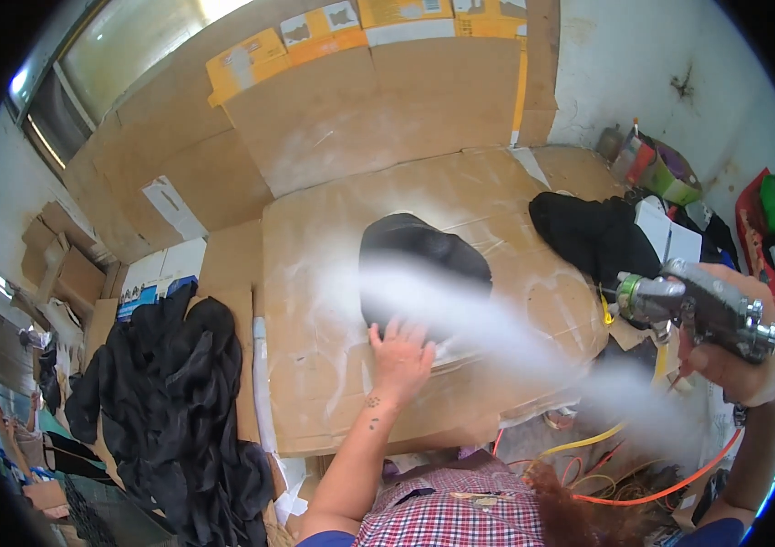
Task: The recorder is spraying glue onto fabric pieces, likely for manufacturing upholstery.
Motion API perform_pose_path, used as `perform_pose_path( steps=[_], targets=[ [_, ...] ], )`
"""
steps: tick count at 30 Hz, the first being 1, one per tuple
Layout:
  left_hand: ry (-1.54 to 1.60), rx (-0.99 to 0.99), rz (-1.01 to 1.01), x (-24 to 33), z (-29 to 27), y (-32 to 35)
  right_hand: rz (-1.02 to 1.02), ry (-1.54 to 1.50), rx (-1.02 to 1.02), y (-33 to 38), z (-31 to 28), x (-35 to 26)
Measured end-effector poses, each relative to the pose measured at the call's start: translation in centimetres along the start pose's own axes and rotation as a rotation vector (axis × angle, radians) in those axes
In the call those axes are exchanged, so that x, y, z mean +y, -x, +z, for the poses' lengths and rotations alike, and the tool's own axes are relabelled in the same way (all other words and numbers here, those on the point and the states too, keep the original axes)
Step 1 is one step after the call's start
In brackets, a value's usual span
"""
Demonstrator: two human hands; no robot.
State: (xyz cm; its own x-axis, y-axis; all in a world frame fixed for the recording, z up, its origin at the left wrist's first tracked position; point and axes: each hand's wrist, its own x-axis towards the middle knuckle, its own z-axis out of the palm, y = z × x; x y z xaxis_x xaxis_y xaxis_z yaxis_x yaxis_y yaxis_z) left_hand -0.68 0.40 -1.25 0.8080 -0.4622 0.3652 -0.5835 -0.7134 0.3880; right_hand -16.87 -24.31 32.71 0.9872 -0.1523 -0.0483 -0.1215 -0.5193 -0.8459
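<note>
At far left we see one other person (pixel 23 433) in the background. Nearer lies one heap of black pieces (pixel 169 392), its members overlapping too closely for us to count; whether they have been sprayed, we cannot tell. At centre, the left hand (pixel 403 358), bare and palm down with fingers spread, rests its fingertips at the near edge of a single black piece (pixel 415 234), which lies on the cardboard-covered table (pixel 315 401). One streak of white mist (pixel 488 314) crosses this piece; we judge its spraying to be under way and not yet complete, its far part appearing dark. Pale residue on the surrounding cardboard suggests to us repeated spraying. Further right, we count one smaller black heap (pixel 579 232), again of uncertain number and treatment. At right, one spray gun (pixel 679 305) is gripped in the closed right hand (pixel 743 376); one orange hose (pixel 652 497) curves below.
</note>
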Motion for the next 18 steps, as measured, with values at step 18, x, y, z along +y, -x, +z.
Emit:
perform_pose_path(
  steps=[18],
  targets=[
    [0.472,0.402,-0.438,-17.6,-7.4,15.9,-0.164,0.280,-0.168,5.6,16.9,-11.4]
  ],
)
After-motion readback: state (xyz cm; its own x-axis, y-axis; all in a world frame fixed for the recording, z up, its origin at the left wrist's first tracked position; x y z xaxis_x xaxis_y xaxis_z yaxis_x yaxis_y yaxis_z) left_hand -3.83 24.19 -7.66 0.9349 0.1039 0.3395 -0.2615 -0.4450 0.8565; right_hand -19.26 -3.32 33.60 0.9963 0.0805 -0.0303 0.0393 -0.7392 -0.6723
